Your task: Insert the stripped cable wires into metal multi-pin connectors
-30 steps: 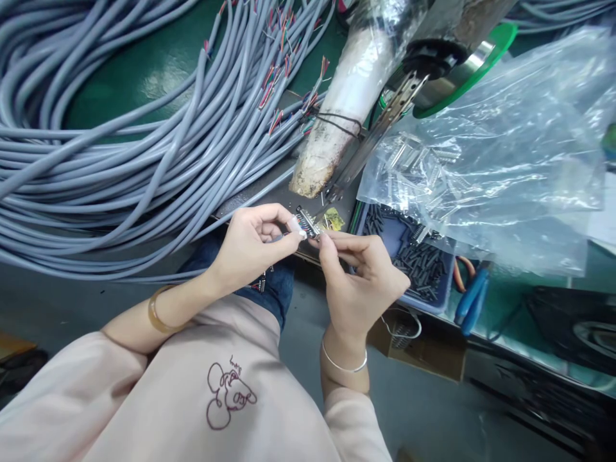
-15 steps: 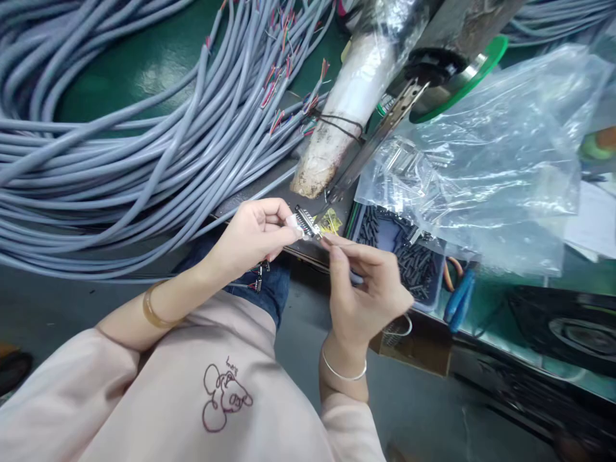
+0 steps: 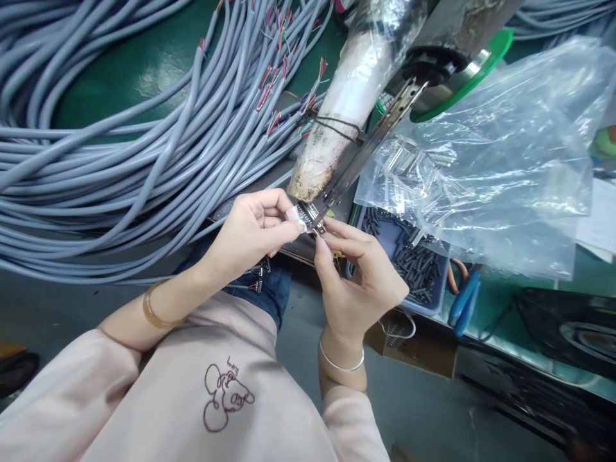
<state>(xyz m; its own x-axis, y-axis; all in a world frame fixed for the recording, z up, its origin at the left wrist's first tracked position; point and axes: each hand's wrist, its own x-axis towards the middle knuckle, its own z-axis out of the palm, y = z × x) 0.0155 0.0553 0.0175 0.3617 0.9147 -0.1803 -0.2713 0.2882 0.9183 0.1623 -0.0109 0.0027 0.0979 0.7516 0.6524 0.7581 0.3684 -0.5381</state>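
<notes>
Between the fingertips of my left hand [image 3: 262, 224] is the wired end of a small multi-pin connector [image 3: 310, 217], with coloured wires showing at its pins. My right hand [image 3: 359, 266] pinches a thin wire-like piece at the connector's right end; this piece is too small to make out fully. The tip of a soldering iron [image 3: 353, 167] reaches down to the connector from the upper right. A thick plastic-wrapped tube [image 3: 332, 122] ends just above my hands.
Grey cables [image 3: 168, 173] with stripped coloured ends fill the left. At right are a tray of black sleeves [image 3: 439, 298], a clear plastic bag [image 3: 520, 160] with connectors, blue-handled pliers [image 3: 464, 301] and a green-rimmed spool [image 3: 495, 70]. Wired connectors [image 3: 260, 279] hang near my lap.
My left hand and the connector have moved slightly up, so the connector now meets the iron's tip. My right fingertips have shifted a little left and up, closer to the connector.
</notes>
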